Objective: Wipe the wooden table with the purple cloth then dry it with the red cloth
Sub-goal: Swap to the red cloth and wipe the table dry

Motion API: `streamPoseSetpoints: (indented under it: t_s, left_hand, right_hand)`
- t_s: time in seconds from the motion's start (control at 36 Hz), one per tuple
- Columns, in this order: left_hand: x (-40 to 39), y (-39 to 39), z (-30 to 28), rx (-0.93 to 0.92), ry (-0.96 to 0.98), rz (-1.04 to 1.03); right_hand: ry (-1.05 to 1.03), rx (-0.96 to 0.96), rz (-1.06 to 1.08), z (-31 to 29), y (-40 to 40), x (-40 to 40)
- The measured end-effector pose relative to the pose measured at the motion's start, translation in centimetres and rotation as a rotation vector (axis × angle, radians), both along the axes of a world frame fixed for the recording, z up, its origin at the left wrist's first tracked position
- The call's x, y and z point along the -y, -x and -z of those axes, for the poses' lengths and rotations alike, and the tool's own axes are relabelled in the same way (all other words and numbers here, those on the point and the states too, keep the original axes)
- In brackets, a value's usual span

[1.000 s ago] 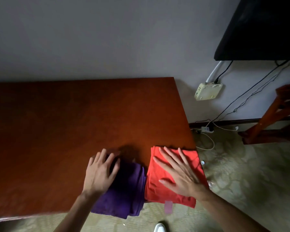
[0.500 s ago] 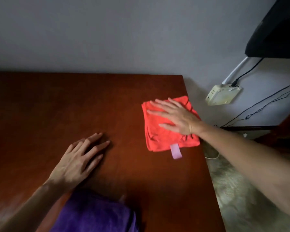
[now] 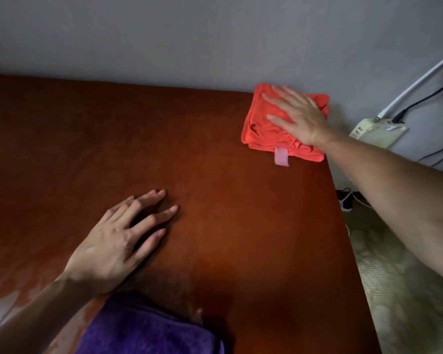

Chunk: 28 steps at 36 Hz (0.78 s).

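The wooden table (image 3: 87, 149) fills most of the view. A folded red cloth (image 3: 264, 131) with a pink tag lies at its far right corner, against the wall. My right hand (image 3: 297, 116) presses flat on top of it, fingers spread. My left hand (image 3: 120, 241) rests palm down on the bare wood near the middle, fingers apart and holding nothing. The folded purple cloth (image 3: 143, 330) lies at the near edge, just behind my left wrist and untouched.
A grey wall runs along the table's far edge. To the right of the table a white power strip (image 3: 376, 130) hangs on the wall with cables (image 3: 420, 98) plugged in. Patterned floor (image 3: 407, 290) lies below the table's right edge.
My right hand has slid the red cloth from the near right edge to the far right corner. My left hand left the purple cloth and now lies on bare wood.
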<state>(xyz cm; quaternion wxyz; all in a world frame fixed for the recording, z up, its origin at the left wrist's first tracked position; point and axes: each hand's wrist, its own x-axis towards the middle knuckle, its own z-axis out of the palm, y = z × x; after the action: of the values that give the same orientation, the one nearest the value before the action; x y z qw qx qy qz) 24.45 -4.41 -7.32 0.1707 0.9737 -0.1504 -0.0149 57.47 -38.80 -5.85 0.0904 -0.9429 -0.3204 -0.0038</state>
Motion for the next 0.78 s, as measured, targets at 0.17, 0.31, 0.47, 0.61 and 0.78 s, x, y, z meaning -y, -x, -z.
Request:
streamPoseSetpoints:
  t_s: [0.17,0.31,0.47,0.61,0.78]
  left_hand:
    - [0.1,0.1,-0.1,0.037,0.013,0.003]
    - [0.2,0.2,-0.2,0.078,0.092,-0.044]
    - [-0.8,3.3,-1.1,0.225,0.046,-0.333]
    - [-4.8,5.2,-1.3,0.156,-0.011,-0.304]
    - [-8.1,5.0,-0.6,0.031,-0.036,-0.211]
  right_hand:
    - [-0.061,-0.021,0.332,0.2,8.0,-3.5]
    - [-0.022,-0.015,0.295,0.6,17.3,-7.7]
    - [0.005,0.090,0.078,1.9,28.4,-11.0]
    - [0.016,0.111,-0.050,1.9,30.2,-10.7]
    - [0.091,0.024,-0.344,0.7,25.2,-10.6]
